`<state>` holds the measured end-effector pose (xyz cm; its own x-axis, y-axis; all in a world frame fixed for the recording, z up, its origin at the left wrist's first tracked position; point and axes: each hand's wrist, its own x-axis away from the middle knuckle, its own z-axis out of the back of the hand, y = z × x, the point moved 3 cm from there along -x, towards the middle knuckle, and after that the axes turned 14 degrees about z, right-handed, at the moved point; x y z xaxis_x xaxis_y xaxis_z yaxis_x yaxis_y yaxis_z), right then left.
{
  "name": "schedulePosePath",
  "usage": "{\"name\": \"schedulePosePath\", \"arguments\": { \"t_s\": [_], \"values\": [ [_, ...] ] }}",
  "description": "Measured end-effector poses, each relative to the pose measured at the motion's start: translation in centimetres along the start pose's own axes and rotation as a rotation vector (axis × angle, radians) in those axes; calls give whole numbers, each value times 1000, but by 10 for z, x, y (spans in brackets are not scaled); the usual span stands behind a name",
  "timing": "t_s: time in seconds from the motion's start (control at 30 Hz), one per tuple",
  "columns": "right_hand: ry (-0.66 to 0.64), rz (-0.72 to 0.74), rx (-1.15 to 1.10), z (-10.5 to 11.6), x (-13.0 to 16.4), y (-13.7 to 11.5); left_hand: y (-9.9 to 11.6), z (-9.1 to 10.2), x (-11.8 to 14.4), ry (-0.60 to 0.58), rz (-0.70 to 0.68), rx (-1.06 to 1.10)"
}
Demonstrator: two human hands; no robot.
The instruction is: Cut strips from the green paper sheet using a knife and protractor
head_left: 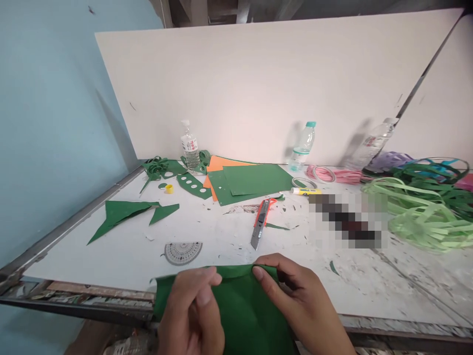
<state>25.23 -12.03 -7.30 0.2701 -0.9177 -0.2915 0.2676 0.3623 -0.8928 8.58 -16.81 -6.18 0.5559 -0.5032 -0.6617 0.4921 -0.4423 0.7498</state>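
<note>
Bottom centre of the frame, both hands are on a dark green sheet of felt-like paper [240,305] that hangs over the near edge of the white worktable [111,256]. The left hand [192,315] has its thumb and fingers pressed together on the sheet's top edge, pinching it. The right hand [299,301] does the same just beside it, fingertips [258,272] nipping the folded top edge, so the sheet is held between the two hands.

Right above the hands, mid-frame, lies a grey and orange utility knife [260,223], blade end pointing toward the person. Left of it sits a clear plastic half-circle protractor [183,252]. Further up, a stack of green and orange paper sheets [247,181] lies flat, with a yellow-capped glue stick [306,191] just to its right. Pointy green paper offcuts [121,213] are at the left. Three clear plastic water bottles [190,146] stand or lean against the white backboard [258,84]. A tangle of light green paper strips [424,217] piles up at the right edge.
</note>
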Motion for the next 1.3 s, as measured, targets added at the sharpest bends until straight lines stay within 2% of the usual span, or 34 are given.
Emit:
{"name": "schedulePosePath", "arguments": {
  "t_s": [0.07, 0.17, 0.3, 0.47, 0.6, 0.67, 0.73, 0.87, 0.93, 1.03, 1.17, 1.3],
  "values": [
    [2, 8, 4, -1, -2, -2, -4, -6, 1, 18, 60, 19],
    [-30, 12, 12, -2, -4, -5, -6, -12, 1, -44, 79, 13],
    [-36, 26, 5, 0, -4, -7, -4, -7, -6, -214, 14, -41],
    [-55, 2, -64, 2, -3, -5, 1, -2, -33, -650, -38, -336],
    [-53, 1, -81, 5, -5, -9, 7, -7, -57, -1026, -127, -449],
    [-90, 13, -58, 6, -12, -15, 9, -12, -70, -1176, -108, -452],
    [-155, 42, -19, 9, -23, -21, 10, -18, -85, -1276, -29, -425],
    [-299, 132, 27, 16, -62, -26, -1, -36, -118, -1482, 181, -395],
    [-472, 133, -35, 17, -83, -23, -10, -51, -131, -1666, 193, -389],
    [-585, 111, -86, 20, -106, -15, -23, -77, -153, -1807, 185, -367],
    [-560, 91, -152, 24, -117, -4, -32, -109, -168, -1986, 198, -330],
    [-504, 49, -203, 25, -110, 6, -46, -129, -156, -2167, 304, -234]
  ]
}}
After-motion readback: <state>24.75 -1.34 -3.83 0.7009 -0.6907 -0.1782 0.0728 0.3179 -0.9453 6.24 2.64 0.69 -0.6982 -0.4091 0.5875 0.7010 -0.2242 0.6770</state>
